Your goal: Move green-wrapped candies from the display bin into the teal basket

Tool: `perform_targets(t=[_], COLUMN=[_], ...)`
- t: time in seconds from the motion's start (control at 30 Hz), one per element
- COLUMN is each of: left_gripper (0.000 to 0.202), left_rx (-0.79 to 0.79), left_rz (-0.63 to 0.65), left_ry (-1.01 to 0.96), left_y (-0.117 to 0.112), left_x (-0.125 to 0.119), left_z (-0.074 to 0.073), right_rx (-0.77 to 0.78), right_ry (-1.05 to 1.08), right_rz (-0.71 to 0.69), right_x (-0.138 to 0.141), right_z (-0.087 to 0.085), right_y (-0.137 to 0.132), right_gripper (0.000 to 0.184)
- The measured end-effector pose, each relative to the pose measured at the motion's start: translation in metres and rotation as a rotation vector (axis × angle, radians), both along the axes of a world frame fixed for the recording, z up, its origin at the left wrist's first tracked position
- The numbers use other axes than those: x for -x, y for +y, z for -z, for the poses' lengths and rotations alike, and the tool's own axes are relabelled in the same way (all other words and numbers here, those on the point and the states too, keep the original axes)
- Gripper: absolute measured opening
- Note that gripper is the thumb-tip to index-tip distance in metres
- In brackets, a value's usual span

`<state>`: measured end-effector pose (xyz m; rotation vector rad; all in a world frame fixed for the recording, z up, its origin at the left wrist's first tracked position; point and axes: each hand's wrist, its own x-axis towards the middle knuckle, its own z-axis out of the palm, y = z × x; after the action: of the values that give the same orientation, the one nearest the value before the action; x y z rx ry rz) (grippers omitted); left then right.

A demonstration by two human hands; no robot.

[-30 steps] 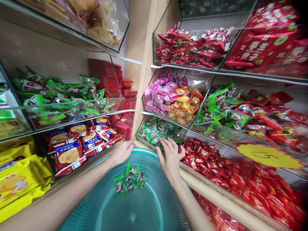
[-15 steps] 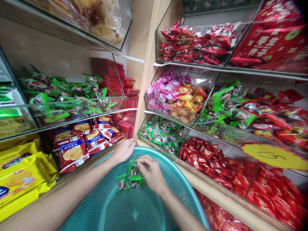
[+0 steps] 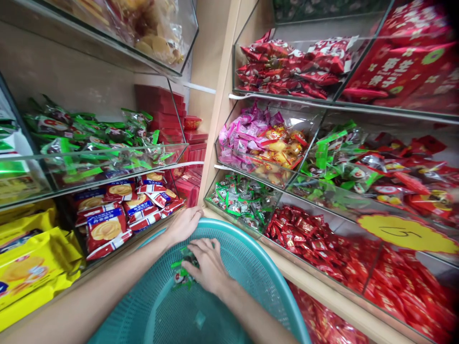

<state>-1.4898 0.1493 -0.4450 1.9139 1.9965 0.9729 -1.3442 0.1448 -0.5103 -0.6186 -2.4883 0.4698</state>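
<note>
Pale wooden upright (image 3: pixel 220 105) behind a round, perforated teal basket (image 3: pixel 260 272).
The right hand (image 3: pixel 206 265), fingers loosely bent, partly covers crinkly green packets (image 3: pixel 178 277) beneath it, hiding whether it pinches any; the left hand (image 3: pixel 184 224) curls at the basket's rim (image 3: pixel 215 222), hold unclear. Beyond lie red-wrapped sweets (image 3: pixel 304 231), near a yellow card (image 3: pixel 409 233) reading 15.

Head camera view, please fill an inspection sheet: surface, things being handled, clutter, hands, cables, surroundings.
Surface: pale wooden ledge, running along the right.
Things handled: round teal perforated plastic basket, holding small green-and-clear wrapped packets.
Clutter: small shiny red packets, shelved above the ledge.
Hands: left hand at the basket's far rim; right hand inside, over the wrapped packets, grip unclear.
Cables: thin white strip; cannot tell whether a cable.
Surroundings: yellow scalloped sign marked 15.
</note>
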Motion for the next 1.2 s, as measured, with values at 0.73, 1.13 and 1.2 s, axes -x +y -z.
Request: perform_targets(t=[0.73, 1.13, 1.2], left_gripper=[0.036, 0.036, 0.036], left_rx=[-0.004, 0.007, 0.003], left_rz=[-0.001, -0.015, -0.018], left_ry=[0.065, 0.057, 0.055], left_y=[-0.002, -0.001, 0.0], left_x=[-0.001, -0.002, -0.003], left_z=[-0.001, -0.002, -0.002], right_rx=[-0.466, -0.149, 0.14], right_ry=[0.091, 0.629, 0.675], right_rz=[0.75, 0.328, 0.243], right_x=[-0.072, -0.065, -0.057], right_z=[-0.063, -0.081, -0.072], right_y=[0.044, 0.027, 0.026], right_gripper=[0.03, 0.024, 0.022])
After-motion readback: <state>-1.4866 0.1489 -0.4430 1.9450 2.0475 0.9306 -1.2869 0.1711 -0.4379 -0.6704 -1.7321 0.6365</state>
